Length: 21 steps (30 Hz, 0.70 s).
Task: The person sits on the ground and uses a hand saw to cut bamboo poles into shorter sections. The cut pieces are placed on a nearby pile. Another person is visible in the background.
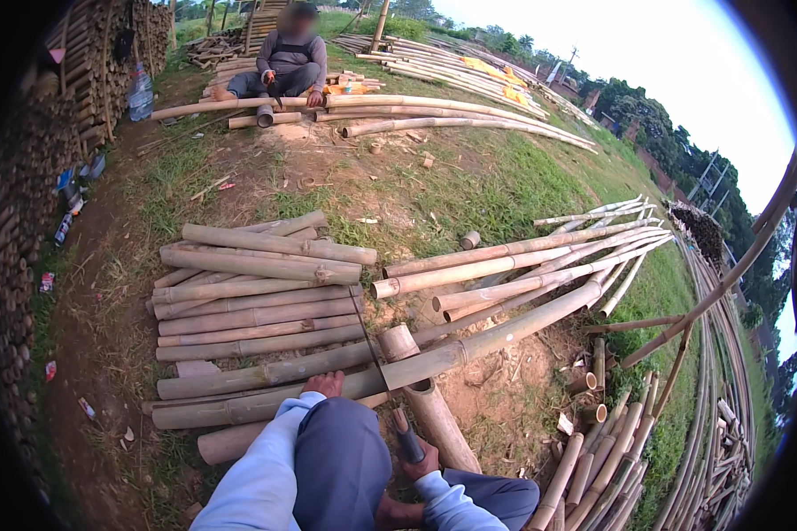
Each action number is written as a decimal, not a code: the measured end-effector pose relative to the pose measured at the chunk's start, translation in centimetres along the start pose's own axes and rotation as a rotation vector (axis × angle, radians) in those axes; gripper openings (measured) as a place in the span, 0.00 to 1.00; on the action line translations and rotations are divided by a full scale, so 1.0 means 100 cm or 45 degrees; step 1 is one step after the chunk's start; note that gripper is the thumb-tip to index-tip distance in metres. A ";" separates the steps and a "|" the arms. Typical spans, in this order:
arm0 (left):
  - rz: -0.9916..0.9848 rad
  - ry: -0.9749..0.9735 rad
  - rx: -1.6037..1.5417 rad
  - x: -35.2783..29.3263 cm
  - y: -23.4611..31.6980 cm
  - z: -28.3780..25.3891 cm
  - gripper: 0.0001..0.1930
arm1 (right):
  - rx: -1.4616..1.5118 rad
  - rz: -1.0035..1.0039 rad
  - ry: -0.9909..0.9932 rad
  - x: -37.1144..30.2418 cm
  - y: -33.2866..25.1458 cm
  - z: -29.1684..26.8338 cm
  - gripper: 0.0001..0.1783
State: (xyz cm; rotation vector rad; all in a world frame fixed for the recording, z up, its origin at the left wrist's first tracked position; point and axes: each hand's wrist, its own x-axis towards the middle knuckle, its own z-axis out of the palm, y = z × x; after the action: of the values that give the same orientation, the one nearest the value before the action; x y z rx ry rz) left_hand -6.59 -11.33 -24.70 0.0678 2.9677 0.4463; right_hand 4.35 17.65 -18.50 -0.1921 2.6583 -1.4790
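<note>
A long bamboo pole (pixel 483 342) runs from the lower left up to the right, resting across a short thick bamboo piece (pixel 445 427). My left hand (pixel 325 383) grips the pole left of the saw, its fingers curled on top. In my right hand (pixel 418 462) is the dark handle of a hand saw (pixel 369 337). Its long thin blade lies across the pole close to the support piece, with the tip over the cut pieces beyond. How deep the blade sits in the bamboo cannot be made out. My knee hides part of the pole's near side.
Cut bamboo lengths (pixel 257 316) lie stacked at left; long poles (pixel 522 257) stretch off right. Short offcuts (pixel 593 469) are piled at lower right beside a slanted bamboo post (pixel 726 274). Across the dirt, another person (pixel 292 57) sits by more poles. A bamboo stack (pixel 84 80) rises far left.
</note>
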 end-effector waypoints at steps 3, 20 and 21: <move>-0.002 -0.010 0.009 -0.001 0.000 -0.003 0.12 | -0.014 -0.054 0.012 0.001 -0.006 0.000 0.12; 0.018 -0.018 0.014 0.001 -0.001 0.004 0.14 | -0.007 -0.074 0.046 -0.001 -0.001 -0.001 0.12; 0.026 0.026 -0.015 0.001 -0.003 0.007 0.14 | 0.004 -0.061 0.042 -0.001 0.001 0.001 0.12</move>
State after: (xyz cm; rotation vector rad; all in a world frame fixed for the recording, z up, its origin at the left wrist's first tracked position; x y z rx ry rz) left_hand -6.58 -11.45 -25.42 0.0927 2.9864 0.4693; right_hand 4.47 17.64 -18.61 -0.2348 2.6956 -1.5134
